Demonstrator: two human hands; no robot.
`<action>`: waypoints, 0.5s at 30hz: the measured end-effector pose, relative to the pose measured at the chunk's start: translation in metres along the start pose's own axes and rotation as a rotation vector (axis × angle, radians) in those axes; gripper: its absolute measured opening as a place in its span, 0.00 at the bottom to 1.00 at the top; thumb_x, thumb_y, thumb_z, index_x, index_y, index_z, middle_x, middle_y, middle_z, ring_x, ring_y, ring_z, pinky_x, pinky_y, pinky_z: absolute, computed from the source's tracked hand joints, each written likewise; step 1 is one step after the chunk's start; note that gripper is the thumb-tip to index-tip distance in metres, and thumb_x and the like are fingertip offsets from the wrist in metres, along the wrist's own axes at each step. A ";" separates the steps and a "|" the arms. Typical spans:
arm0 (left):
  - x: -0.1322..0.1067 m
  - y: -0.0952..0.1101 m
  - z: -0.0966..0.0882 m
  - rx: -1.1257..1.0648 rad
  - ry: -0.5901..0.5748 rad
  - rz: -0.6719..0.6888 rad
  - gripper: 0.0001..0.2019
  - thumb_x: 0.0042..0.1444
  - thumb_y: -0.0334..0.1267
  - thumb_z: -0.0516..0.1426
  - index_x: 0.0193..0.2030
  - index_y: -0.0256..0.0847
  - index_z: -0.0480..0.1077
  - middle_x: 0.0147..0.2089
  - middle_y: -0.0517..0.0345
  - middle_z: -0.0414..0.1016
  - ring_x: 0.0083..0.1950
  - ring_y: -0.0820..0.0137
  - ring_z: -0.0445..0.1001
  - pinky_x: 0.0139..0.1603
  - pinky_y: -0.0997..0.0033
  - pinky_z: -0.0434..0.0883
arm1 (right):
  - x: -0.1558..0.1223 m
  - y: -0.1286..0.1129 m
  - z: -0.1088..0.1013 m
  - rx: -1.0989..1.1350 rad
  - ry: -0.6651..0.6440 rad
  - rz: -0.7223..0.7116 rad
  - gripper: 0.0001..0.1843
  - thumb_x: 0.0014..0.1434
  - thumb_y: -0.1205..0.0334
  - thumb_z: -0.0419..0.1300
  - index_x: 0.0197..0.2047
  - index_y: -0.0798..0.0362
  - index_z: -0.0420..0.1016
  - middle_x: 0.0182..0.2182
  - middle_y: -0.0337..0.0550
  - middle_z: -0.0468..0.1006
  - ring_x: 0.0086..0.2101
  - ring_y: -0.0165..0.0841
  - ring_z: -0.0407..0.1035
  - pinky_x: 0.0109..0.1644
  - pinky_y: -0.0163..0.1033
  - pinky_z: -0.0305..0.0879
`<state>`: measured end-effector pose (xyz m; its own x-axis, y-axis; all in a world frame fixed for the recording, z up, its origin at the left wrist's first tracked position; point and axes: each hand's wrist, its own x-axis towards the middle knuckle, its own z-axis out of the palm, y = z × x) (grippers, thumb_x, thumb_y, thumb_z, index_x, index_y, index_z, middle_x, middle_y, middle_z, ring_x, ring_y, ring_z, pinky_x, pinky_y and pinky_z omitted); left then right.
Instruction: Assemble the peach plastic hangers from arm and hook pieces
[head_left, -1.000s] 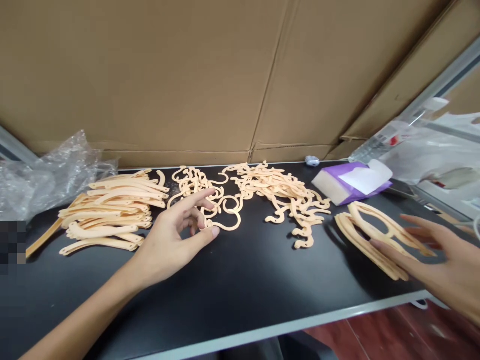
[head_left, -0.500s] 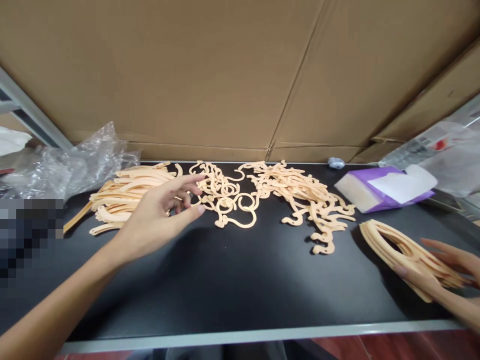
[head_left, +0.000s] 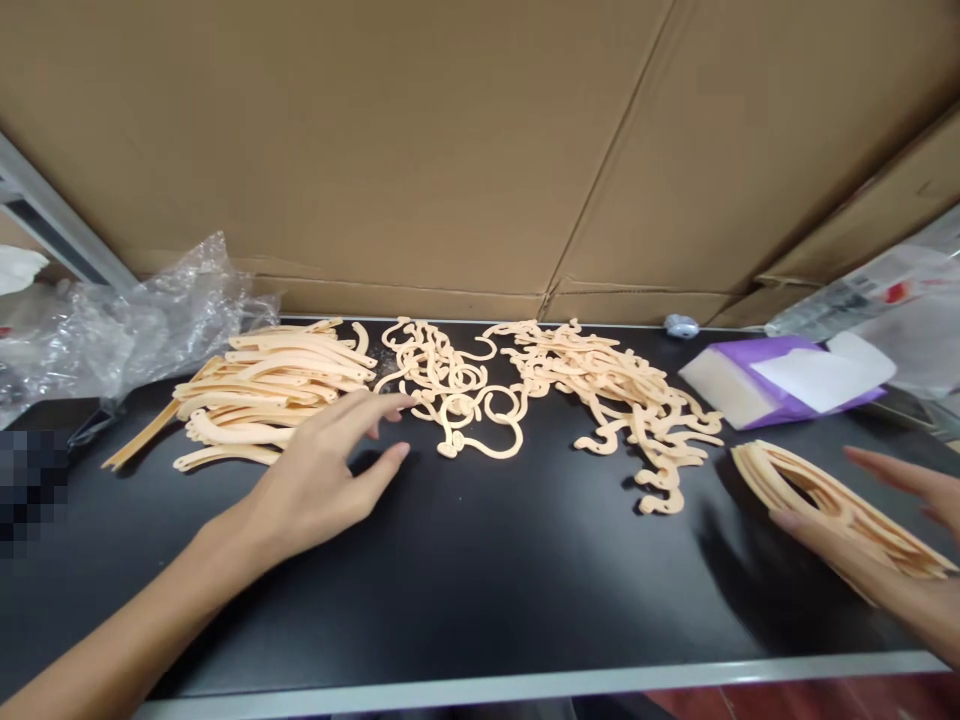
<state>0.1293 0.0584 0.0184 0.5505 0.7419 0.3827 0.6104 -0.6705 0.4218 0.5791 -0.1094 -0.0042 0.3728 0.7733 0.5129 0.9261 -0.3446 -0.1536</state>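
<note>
– Changed entries?
– Left hand [head_left: 322,470]: lower than half a second ago, fingers parted, empty, near the curled pieces [head_left: 435,370]
– Right hand [head_left: 911,600]?
– I log: fingers splayed wider, thumb over the looped stack [head_left: 840,510], table [head_left: 480,580] right side; I judge it let go, contact unclear

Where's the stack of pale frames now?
In the head view, the stack is at the right end of the table, by the right hand and just in front of the purple pack.
</note>
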 end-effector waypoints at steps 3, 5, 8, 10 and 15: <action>-0.007 0.008 0.013 0.035 -0.076 0.136 0.17 0.66 0.34 0.53 0.60 0.42 0.67 0.54 0.51 0.72 0.52 0.65 0.73 0.54 0.62 0.72 | 0.008 -0.068 -0.001 0.182 0.067 -0.258 0.24 0.61 0.39 0.58 0.51 0.47 0.73 0.45 0.54 0.79 0.47 0.50 0.74 0.54 0.55 0.70; -0.010 0.013 0.021 0.069 -0.124 0.188 0.18 0.67 0.33 0.51 0.62 0.40 0.66 0.54 0.49 0.72 0.53 0.63 0.72 0.53 0.61 0.73 | 0.013 -0.115 0.004 0.360 -0.026 -0.462 0.14 0.64 0.52 0.60 0.51 0.47 0.73 0.47 0.50 0.78 0.47 0.45 0.74 0.54 0.52 0.70; -0.012 0.019 0.027 0.125 -0.219 0.214 0.18 0.68 0.33 0.48 0.61 0.38 0.67 0.51 0.46 0.72 0.50 0.61 0.72 0.51 0.58 0.74 | 0.018 -0.174 0.019 0.432 -0.180 -0.701 0.12 0.67 0.61 0.57 0.52 0.50 0.73 0.47 0.51 0.76 0.47 0.43 0.71 0.52 0.52 0.70; -0.013 0.020 0.028 0.141 -0.241 0.214 0.17 0.68 0.32 0.47 0.60 0.37 0.67 0.50 0.46 0.73 0.49 0.60 0.72 0.51 0.56 0.75 | 0.019 -0.200 0.030 0.369 -0.269 -0.806 0.14 0.68 0.63 0.54 0.54 0.55 0.74 0.44 0.53 0.76 0.44 0.43 0.70 0.48 0.51 0.70; -0.013 0.022 0.025 0.126 -0.211 0.204 0.16 0.67 0.30 0.48 0.58 0.38 0.69 0.50 0.47 0.73 0.49 0.61 0.72 0.52 0.57 0.75 | 0.017 -0.217 0.049 0.339 -0.338 -0.858 0.16 0.70 0.65 0.50 0.54 0.56 0.75 0.34 0.49 0.75 0.37 0.40 0.67 0.43 0.49 0.67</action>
<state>0.1499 0.0344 0.0024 0.7669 0.5847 0.2646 0.5334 -0.8100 0.2437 0.3878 0.0047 -0.0038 -0.4865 0.8193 0.3034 0.8381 0.5358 -0.1027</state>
